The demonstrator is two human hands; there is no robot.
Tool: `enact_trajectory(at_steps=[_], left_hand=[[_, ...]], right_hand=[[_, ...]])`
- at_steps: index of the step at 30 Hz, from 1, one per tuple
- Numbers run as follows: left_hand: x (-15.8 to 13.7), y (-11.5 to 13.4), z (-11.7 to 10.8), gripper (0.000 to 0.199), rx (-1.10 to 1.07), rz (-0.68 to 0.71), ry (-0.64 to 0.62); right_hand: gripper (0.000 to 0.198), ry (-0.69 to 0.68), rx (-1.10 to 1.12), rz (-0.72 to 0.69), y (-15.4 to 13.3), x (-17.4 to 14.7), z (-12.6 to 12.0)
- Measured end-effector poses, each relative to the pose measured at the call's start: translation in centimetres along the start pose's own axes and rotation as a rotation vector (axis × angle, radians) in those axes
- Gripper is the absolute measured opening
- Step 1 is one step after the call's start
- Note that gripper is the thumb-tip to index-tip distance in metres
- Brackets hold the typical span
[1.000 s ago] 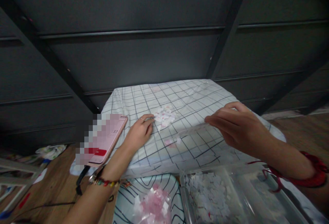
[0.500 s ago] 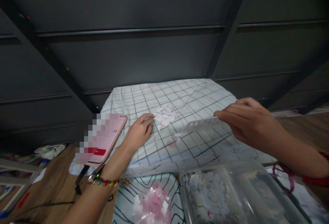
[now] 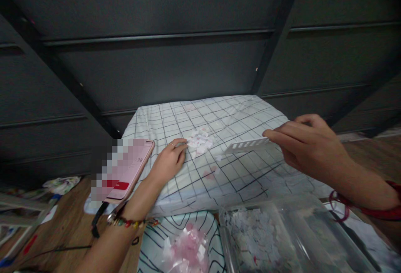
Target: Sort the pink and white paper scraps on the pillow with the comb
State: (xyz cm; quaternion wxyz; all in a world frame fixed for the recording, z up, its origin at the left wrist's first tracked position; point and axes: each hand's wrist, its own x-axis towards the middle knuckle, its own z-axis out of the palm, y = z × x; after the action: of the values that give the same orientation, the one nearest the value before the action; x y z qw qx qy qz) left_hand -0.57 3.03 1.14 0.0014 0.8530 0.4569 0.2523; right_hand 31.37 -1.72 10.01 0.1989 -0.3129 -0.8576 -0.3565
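Note:
On the checked cloth, my left hand (image 3: 171, 156) lies with its fingers stretched out, their tips at the left edge of a small pile of white paper-like scraps (image 3: 200, 141). To the right, my right hand (image 3: 308, 143) pinches the end of a flat white slotted plastic piece (image 3: 246, 144) between thumb and fingers. That piece points left toward the pile and is apart from it. A small white scrap (image 3: 219, 157) shows by its left end. Pinkish bits (image 3: 211, 173) lie nearer on the cloth.
A pink phone (image 3: 138, 168) lies left of my left hand. In front are a patterned tray (image 3: 150, 239) with pink and white scraps (image 3: 188, 246) and a clear plastic box (image 3: 290, 223) holding pale pieces. A dark panelled wall (image 3: 169, 72) stands behind the cloth-covered surface (image 3: 244, 114).
My right hand has shifted slightly up and to the right, and the slotted piece has risen a little with it. My left hand stays where it was.

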Motion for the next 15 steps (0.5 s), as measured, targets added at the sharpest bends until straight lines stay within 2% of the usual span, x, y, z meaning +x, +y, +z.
enact_trajectory(at_steps=[5,10,15], left_hand=[[0.0,0.0,0.1,0.029,-0.001,-0.002,-0.004],[0.0,-0.1,0.1,0.03,0.004,0.002,0.001],[0.0,-0.1,0.1,0.029,0.007,0.007,0.004]], right_hand=[[0.03,0.025,0.081,0.027,-0.1,-0.5,-0.3],[0.03,-0.003,0.078,0.024,-0.4,0.2,0.7],[0.028,-0.044,0.174,0.041,0.5,-1.2,0.3]])
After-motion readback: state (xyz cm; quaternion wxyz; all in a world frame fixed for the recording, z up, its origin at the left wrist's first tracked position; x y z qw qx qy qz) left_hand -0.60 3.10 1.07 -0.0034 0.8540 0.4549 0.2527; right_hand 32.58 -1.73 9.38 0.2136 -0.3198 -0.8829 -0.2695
